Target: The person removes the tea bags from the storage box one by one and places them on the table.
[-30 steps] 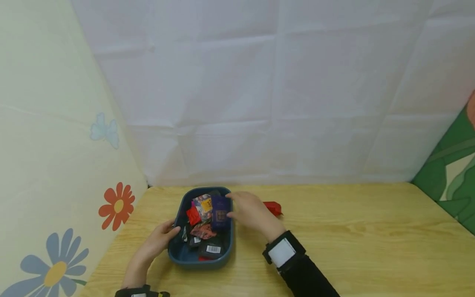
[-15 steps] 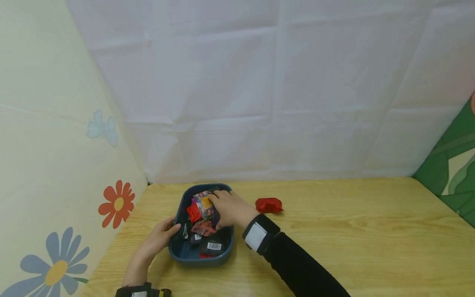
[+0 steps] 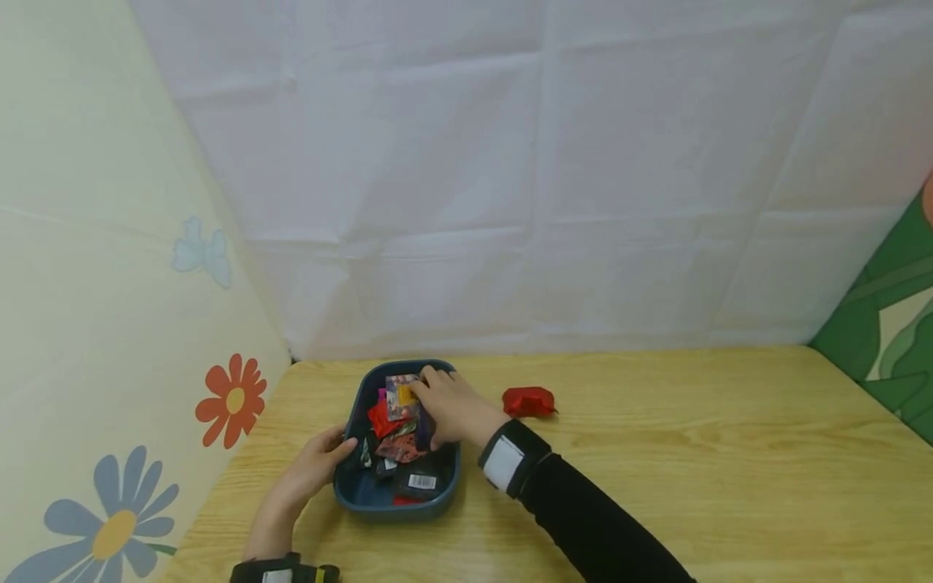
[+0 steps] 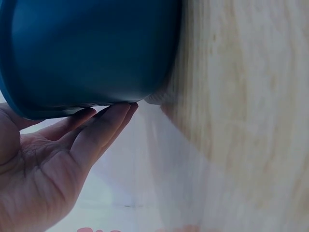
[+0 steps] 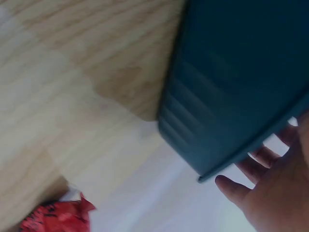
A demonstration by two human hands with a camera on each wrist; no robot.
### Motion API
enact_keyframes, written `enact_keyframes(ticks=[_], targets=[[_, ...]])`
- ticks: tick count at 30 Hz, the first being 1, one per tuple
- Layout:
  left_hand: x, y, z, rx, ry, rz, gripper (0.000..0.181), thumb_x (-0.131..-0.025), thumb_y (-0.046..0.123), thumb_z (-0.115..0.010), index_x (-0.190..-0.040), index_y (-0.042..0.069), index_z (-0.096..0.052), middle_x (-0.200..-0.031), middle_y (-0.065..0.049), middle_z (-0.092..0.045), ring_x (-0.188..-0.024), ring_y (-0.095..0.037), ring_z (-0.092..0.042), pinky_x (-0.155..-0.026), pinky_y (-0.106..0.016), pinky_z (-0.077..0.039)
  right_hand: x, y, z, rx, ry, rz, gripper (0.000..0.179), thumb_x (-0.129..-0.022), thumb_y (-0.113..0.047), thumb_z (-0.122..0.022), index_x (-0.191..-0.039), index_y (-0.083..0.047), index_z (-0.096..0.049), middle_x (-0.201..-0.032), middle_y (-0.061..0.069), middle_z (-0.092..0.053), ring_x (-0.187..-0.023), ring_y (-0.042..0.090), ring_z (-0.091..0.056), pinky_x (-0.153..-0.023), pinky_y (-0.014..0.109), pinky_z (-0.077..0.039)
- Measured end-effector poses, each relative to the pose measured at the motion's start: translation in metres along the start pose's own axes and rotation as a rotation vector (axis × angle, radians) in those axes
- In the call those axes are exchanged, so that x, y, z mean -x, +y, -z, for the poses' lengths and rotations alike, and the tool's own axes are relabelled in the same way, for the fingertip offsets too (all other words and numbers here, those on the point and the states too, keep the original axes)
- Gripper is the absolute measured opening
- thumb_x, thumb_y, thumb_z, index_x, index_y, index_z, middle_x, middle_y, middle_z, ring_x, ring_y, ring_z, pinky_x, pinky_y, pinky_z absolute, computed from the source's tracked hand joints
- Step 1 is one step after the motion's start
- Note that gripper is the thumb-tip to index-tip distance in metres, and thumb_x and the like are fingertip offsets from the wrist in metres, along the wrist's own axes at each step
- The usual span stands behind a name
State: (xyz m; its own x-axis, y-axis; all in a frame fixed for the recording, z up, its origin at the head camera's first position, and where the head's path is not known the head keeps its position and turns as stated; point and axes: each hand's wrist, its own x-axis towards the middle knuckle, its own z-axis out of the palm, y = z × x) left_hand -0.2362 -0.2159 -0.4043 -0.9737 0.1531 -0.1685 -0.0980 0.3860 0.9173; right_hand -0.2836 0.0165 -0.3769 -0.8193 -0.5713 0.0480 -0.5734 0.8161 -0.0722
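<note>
"Blue plastic tub with rounded corners [image 3: 394,515]: how does it lie to the hands?"

"Between them on the pale wood-grain table [image 3: 678,461], its long axis running away from the person. The left hand [image 3: 312,468] grips its left rim, thumb over the edge, fingers against the outer wall."

"And the right hand [image 3: 453,409]?"

"It reaches over the opposite rim, thumb toward the person, fingertips inside. The right wrist view has its fingers slightly apart where they pass behind the rim."

"Pinching anything?"

"I cannot tell. A flat, dark purple packet [image 3: 424,431] shows as a sliver between thumb and forefinger, but the fingertips are hidden, so whether they press together on it is unclear."

"Which way does that packet lie from the grip?"

"Directly under the right palm, along the tub's right side. Too little shows to judge its long axis. The right hand is plainly nearer; the left is across the tub."

"Neighbours?"

"A square patterned packet with an orange patch [image 3: 398,397] lies just left of the right fingers; contact is hard to make out. A black packet with a white barcode label [image 3: 419,482] lies closer to the person."

"Outside the tub?"

"One shiny red wrapped packet [image 3: 528,402], on the table beyond the right wrist."
</note>
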Motion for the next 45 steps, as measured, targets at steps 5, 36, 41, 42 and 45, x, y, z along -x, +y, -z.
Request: enact_keyframes(ticks=[5, 36, 41, 42, 45], targets=[[0.0, -0.001, -0.003, 0.018, -0.01, -0.025, 0.044, -0.106, 0.01, -0.043, -0.142, -0.016, -0.038, -0.133, -0.035, -0.051, -0.114, -0.038, -0.059, -0.089, -0.05, -0.054, 0.009, 0.0, 0.014, 0.1, 0.071, 0.07, 0.073, -0.071, -0.028, -0.091, -0.133, -0.011, -0.057, -0.124, 0.009, -0.051, -0.118, 0.025, -0.053, -0.104, 0.042, -0.043], [0.002, -0.001, 0.0, 0.04, -0.019, -0.041, 0.04, -0.105, 0.004, -0.041, -0.14, -0.016, -0.04, -0.126, -0.032, -0.057, -0.109, -0.034, -0.062, -0.085, -0.046, -0.056, 0.054, -0.002, 0.024, 0.444, 0.403, 0.468, 0.012, -0.086, -0.009, -0.076, -0.088, -0.02, -0.071, -0.084, -0.009, -0.07, -0.077, 0.01, -0.061, -0.071, 0.024, -0.048], [0.002, -0.002, 0.0, 0.045, -0.031, -0.052, 0.041, -0.106, 0.004, -0.04, -0.14, -0.017, -0.038, -0.128, -0.034, -0.055, -0.11, -0.035, -0.061, -0.086, -0.046, -0.056, 0.07, 0.011, 0.019, 0.518, 0.431, 0.534, 0.019, -0.085, -0.009, -0.076, -0.102, -0.018, -0.073, -0.097, -0.008, -0.072, -0.089, 0.009, -0.064, -0.083, 0.024, -0.051], [0.002, -0.002, 0.0, 0.044, -0.03, -0.053, 0.041, -0.106, 0.004, -0.04, -0.14, -0.017, -0.038, -0.128, -0.034, -0.055, -0.11, -0.036, -0.061, -0.086, -0.046, -0.056, 0.074, 0.015, 0.017, 0.518, 0.445, 0.55, 0.022, -0.085, -0.009, -0.077, -0.105, -0.017, -0.073, -0.1, -0.006, -0.072, -0.092, 0.01, -0.065, -0.086, 0.025, -0.052], [0.002, -0.001, 0.0, 0.031, -0.023, -0.05, 0.04, -0.106, 0.005, -0.041, -0.14, -0.017, -0.039, -0.128, -0.034, -0.055, -0.111, -0.036, -0.061, -0.086, -0.046, -0.056, 0.085, 0.027, 0.012, 0.515, 0.509, 0.6, 0.031, -0.081, -0.008, -0.081, -0.111, -0.012, -0.073, -0.107, -0.001, -0.072, -0.098, 0.012, -0.067, -0.088, 0.026, -0.053]])
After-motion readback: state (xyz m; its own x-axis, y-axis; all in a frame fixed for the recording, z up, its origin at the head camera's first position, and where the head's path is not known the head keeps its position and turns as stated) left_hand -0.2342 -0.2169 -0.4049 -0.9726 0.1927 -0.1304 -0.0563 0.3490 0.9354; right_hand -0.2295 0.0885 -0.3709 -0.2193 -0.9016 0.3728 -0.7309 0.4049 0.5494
